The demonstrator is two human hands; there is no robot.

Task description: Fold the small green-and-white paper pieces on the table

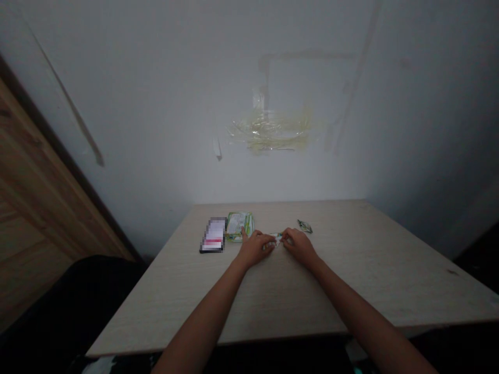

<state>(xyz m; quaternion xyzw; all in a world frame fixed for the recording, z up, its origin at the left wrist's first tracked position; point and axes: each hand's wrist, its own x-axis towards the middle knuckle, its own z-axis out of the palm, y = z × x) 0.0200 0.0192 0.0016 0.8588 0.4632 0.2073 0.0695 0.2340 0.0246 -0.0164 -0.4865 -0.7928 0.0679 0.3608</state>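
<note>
Between my two hands lies a small, flat printed packet [277, 239], white with green and reddish marks, low over the table. My left hand [255, 248] grips its left end, fingers curled and thumb toward the green packets. The fingers of my right hand [299, 244] pinch its right end. Both hands cover much of it, so its full shape is hidden. Just beyond my left hand is a green and white packet [238, 223], which looks like a stack. A small dark-green sachet [304, 226] lies just beyond my right hand.
A phone with a lit, blurred screen [213, 234] lies left of the green packets. The pale wooden table [370, 270] meets a white wall [163, 104] bearing old tape [276, 135]. A wooden door or panel [35, 171] and a dark object [89, 296] are at left.
</note>
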